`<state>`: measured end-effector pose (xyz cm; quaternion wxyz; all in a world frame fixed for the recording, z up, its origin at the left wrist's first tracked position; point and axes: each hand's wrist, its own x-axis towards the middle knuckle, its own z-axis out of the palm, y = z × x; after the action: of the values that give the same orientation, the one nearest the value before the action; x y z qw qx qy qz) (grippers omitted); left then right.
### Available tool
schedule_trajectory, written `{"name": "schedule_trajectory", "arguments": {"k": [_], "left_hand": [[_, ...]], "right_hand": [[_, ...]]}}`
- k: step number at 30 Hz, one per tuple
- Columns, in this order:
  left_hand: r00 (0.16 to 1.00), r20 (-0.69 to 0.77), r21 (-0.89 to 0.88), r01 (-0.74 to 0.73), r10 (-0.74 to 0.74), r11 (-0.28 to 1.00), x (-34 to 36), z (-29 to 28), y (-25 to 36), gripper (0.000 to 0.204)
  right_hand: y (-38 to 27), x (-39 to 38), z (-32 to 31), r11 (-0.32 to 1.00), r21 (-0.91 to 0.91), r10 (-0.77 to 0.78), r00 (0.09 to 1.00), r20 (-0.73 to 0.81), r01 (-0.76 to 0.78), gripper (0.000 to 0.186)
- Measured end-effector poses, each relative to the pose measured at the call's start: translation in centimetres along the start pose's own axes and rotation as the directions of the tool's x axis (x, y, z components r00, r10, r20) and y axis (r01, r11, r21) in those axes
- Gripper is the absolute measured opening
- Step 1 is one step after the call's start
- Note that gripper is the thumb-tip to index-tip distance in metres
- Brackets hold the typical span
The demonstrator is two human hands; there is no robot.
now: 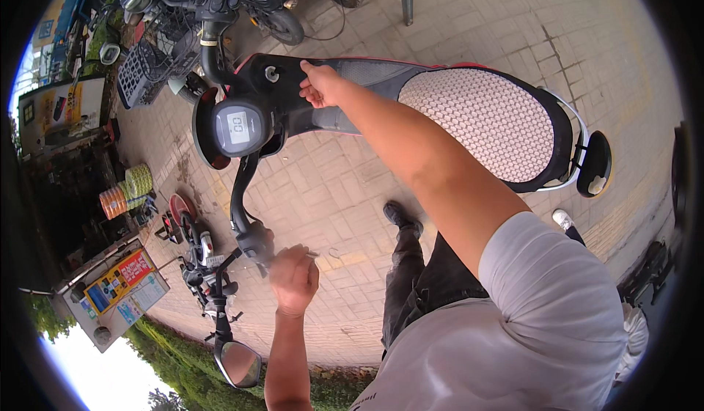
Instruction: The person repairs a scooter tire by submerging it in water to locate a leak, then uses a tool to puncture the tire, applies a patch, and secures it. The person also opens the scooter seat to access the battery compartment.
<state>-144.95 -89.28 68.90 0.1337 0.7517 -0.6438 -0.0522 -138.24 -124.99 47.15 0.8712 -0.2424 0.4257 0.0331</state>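
An electric scooter stands crosswise in front of me, its handlebar (240, 191) on the left and its patterned seat (477, 121) on the right. My left hand (293, 279), slightly blurred, is closed round the near handlebar grip, beside a switch housing (254, 242). My right arm reaches across the scooter. My right hand (321, 85) has curled fingers and hovers over the body just right of the ignition lock (272, 74); whatever its fingers may hold is hidden. Between the bars, the round display (238, 126) is lit. A mirror (240, 363) hangs off the near side.
Other parked two-wheelers stand beyond, one with a basket (143, 74). A red-wheeled bike (183, 209) and stacked coloured rolls (126, 191) are at left, near a signboard (117, 286). Another person's shoe (563, 219) shows at right on the paving (337, 191).
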Motion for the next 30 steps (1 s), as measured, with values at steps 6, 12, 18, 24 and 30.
{"name": "schedule_trajectory", "arguments": {"k": [6,12,18,24,30], "left_hand": [[0.999,0.023,-0.028,0.042,-0.041,0.999,0.5,0.0,0.1,0.025],[0.999,0.016,-0.042,0.049,-0.048,0.998,0.6,-0.2,0.1,0.027],[0.998,0.042,-0.073,0.056,-0.053,0.996,1.0,-0.3,0.2,0.03],[0.996,0.048,0.009,0.068,-0.069,0.998,-0.1,0.0,0.0,0.021],[0.998,0.023,0.03,0.064,-0.065,0.997,0.0,-0.1,-0.2,0.019]], "right_hand": [[-3.3,6.9,4.7,0.943,0.264,0.186,0.978,0.093,-0.204,0.041],[-3.5,7.8,4.1,0.98,0.053,0.177,0.968,0.179,-0.19,0.031],[-2.4,8.1,2.9,0.405,-0.823,-0.479,0.859,0.181,0.399,0.054],[-2.8,7.8,2.0,0.397,-0.816,-0.468,0.857,0.214,0.42,0.056],[-1.9,-2.0,-2.8,0.624,-0.683,-0.469,0.881,0.061,0.38,0.058]]}}
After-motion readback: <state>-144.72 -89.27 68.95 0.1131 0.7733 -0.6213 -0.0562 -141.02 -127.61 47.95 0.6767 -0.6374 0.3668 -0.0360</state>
